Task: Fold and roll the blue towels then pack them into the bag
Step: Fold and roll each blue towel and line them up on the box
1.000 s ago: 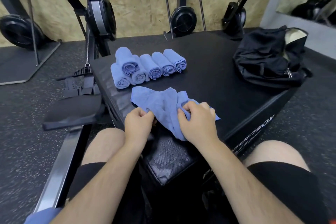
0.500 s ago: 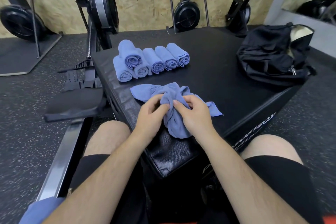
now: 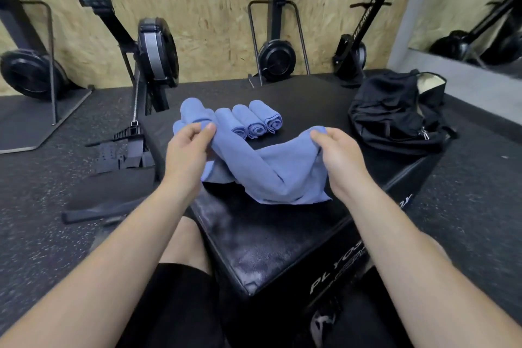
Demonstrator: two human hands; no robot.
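A loose blue towel (image 3: 271,169) sags between my two hands above the black plyo box (image 3: 282,237). My left hand (image 3: 187,154) pinches one top corner, and my right hand (image 3: 337,158) pinches the other. The towel's lower edge rests on the box top. Behind it lies a row of several rolled blue towels (image 3: 255,121), partly hidden by my left hand and the held towel. A black bag (image 3: 395,116) sits on the box's far right corner with its top open and a pale lining showing.
A rowing machine (image 3: 154,54) with its footplate stands left of the box. More black gym machines line the chipboard wall behind. Speckled black rubber floor surrounds the box. My knees in black shorts flank its near corner.
My hands have moved apart from the bunched middle of the towel to its corners and lifted them, spreading the towel. The camera has tilted up.
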